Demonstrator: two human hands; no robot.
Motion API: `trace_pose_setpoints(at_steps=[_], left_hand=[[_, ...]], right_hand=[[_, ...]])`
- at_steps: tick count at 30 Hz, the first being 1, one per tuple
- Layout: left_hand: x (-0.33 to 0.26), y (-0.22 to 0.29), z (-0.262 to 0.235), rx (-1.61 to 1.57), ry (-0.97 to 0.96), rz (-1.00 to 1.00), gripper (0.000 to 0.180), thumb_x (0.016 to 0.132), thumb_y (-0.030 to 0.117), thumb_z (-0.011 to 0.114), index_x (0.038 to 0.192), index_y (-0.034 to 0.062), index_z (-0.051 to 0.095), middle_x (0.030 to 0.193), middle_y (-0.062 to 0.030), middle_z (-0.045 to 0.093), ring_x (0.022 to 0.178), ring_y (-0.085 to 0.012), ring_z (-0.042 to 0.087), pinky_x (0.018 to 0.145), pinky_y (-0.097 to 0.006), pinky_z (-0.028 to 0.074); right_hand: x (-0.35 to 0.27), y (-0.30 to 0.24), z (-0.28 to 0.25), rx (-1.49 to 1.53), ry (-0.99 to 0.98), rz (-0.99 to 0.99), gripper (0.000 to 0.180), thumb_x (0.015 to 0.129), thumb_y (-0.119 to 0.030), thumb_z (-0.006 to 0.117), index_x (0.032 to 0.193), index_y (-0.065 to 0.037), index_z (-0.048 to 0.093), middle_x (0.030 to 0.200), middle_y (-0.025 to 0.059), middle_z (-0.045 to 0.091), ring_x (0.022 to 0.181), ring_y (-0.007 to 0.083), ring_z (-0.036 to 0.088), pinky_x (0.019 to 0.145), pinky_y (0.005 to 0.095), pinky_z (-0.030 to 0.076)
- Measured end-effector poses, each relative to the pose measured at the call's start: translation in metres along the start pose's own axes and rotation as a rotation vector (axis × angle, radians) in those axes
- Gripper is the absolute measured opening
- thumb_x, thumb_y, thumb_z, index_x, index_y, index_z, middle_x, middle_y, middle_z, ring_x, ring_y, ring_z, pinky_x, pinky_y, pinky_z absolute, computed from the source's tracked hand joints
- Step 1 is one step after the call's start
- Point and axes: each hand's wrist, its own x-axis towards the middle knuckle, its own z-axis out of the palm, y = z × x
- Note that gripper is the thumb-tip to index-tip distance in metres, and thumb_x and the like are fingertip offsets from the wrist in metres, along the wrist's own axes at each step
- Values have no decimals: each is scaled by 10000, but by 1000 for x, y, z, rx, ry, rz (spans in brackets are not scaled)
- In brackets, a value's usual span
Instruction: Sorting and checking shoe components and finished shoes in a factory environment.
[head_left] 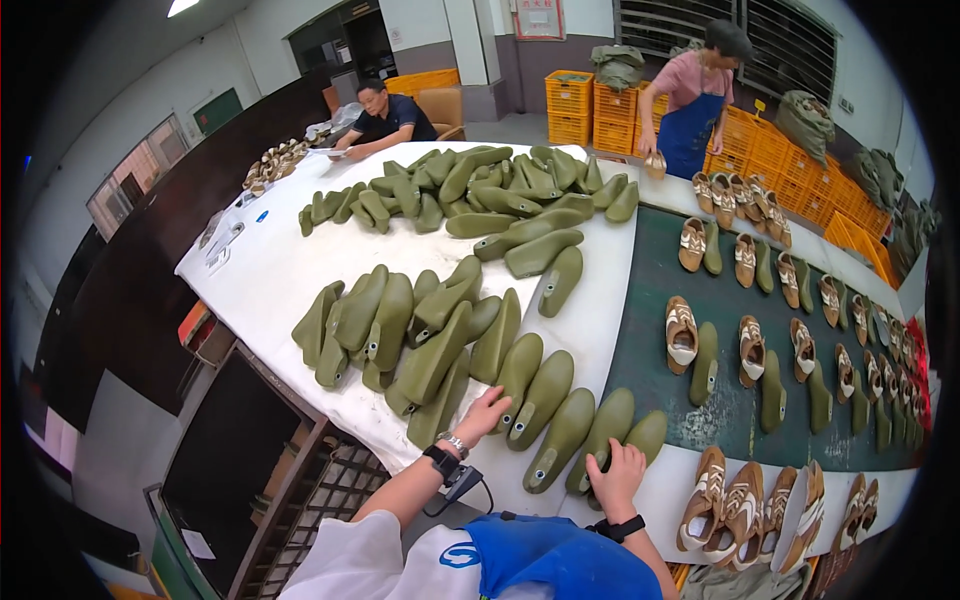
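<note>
Left hand rests open, fingers spread, on an olive-green shoe last; right hand, also open, presses a matching smooth, glossy last beside it on the white table.

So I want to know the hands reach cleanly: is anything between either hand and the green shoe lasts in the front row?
Nothing visible: the left hand and right hand already rest on green shoe lasts.
</note>
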Motion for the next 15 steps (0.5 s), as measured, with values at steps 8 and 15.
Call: trace_pose_setpoints(at_steps=[8,15], left_hand=[[84,11,6,674,282,222,884,807,542,563,1392,-38,243,1439,-271,246,1340,-405,226,1102,-422,227],[72,8,23,757,207,94,1073,739,694,529,1445,-2,119,1512,-185,128,1396,-344,125,1111,-463,181]], right_hand=[[-3,2,9,-21,11,-38,492,667,-322,719,1049,-37,597,952,171,577,1008,337,508,962,491,345],[-5,11,18,-30,51,-60,498,648,-325,717,1035,-39,594,912,161,555,984,343,504,941,488,348]])
